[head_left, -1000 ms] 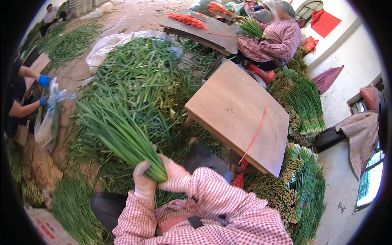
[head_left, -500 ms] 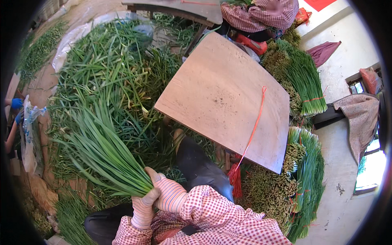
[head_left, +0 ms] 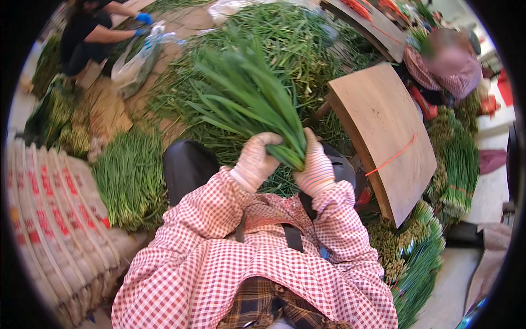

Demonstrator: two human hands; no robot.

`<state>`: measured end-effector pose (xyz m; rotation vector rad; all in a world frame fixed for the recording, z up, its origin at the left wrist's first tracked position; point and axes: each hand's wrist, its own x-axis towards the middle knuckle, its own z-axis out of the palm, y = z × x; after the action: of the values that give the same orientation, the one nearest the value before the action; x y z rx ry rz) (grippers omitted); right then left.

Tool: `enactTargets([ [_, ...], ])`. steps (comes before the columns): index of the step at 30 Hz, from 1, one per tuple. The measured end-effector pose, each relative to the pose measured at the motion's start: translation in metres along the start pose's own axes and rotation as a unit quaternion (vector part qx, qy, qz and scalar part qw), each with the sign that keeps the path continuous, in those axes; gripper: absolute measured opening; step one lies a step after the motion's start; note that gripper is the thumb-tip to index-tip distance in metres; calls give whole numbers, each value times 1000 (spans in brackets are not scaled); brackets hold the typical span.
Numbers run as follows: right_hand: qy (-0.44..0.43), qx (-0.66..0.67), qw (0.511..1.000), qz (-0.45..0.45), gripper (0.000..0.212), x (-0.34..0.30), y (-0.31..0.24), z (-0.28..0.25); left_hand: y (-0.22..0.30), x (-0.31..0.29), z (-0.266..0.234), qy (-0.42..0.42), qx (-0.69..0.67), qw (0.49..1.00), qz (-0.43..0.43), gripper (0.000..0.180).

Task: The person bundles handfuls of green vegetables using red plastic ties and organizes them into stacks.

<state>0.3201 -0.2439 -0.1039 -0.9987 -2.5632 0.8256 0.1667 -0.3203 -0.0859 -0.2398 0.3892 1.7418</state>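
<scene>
The long green leafy bunch (head_left: 264, 101) is before the broad, loose heap of green leaves (head_left: 307, 57) and left of the flat brown wooden tabletop (head_left: 378, 109), across which lies a thin red cord (head_left: 389, 161).

You get a bright, softly lit view, with motion blur smearing the tips of your green bunch (head_left: 262, 104), the bench (head_left: 390, 137) bowed by fisheye distortion, and black corners.

Red-checked sleeves (head_left: 346, 233), striped gloves (head_left: 319, 171)
</scene>
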Motion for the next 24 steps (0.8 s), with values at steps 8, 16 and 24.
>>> enactTargets([
  [8, -18, 6, 996, -86, 84, 6, -45, -49, 16, -48, 23, -158, 140, 974, 83, 38],
  [16, -152, -237, 960, -9, 85, -82, -82, -120, 4, -59, -8, -191, -51, 980, -15, 47],
  [24, -185, -123, 970, 100, 84, -138, -14, -122, -26, -21, -17, -145, 24, 987, -58, 44],
])
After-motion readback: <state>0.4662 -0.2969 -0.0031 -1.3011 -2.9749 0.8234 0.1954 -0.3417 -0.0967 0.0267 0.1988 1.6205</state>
